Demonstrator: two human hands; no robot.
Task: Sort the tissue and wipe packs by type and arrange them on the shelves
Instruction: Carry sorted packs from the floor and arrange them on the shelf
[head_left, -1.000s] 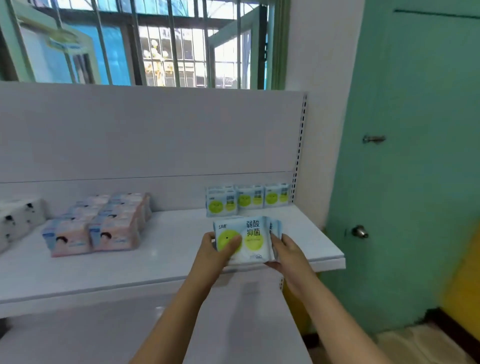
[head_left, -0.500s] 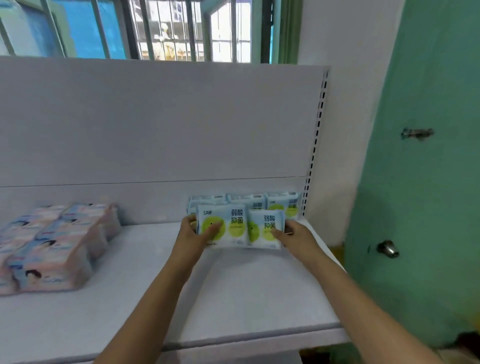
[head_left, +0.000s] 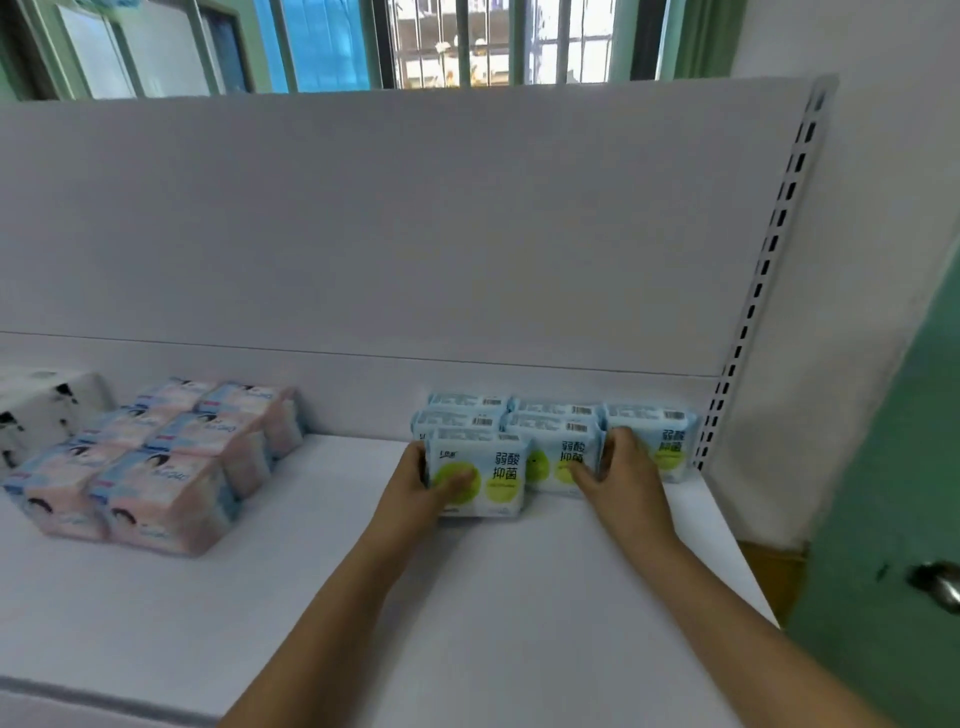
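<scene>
Near the back right corner of the white shelf board (head_left: 493, 613), both hands stand upright packs on edge. The left hand (head_left: 415, 486) grips the front light-blue wipe pack with green circles and dark characters (head_left: 491, 475), thumb across its face and fingers hidden behind its left side; the pack's bottom edge looks to rest on the board, though blur makes contact hard to confirm. Just beside it on the right, the right hand (head_left: 621, 475) holds a second wipe pack of the same print (head_left: 558, 460), fingers curled over its top right corner so much of the face is covered. Behind these, a cluster of identical blue wipe packs (head_left: 519, 415) stands against the white back panel (head_left: 415, 234); their fronts are mostly hidden, only barcoded tops showing. One more matching pack (head_left: 670, 447) stands nearest the slotted upright (head_left: 769, 260), partly behind the right hand.

Along the left part of the board sits a block of pink-and-blue tissue packs (head_left: 156, 462), smeared by motion. At the far left edge a white pack with black patches (head_left: 41, 415) is cut off by the frame. A green door (head_left: 893, 519) fills the right, its knob blurred.
</scene>
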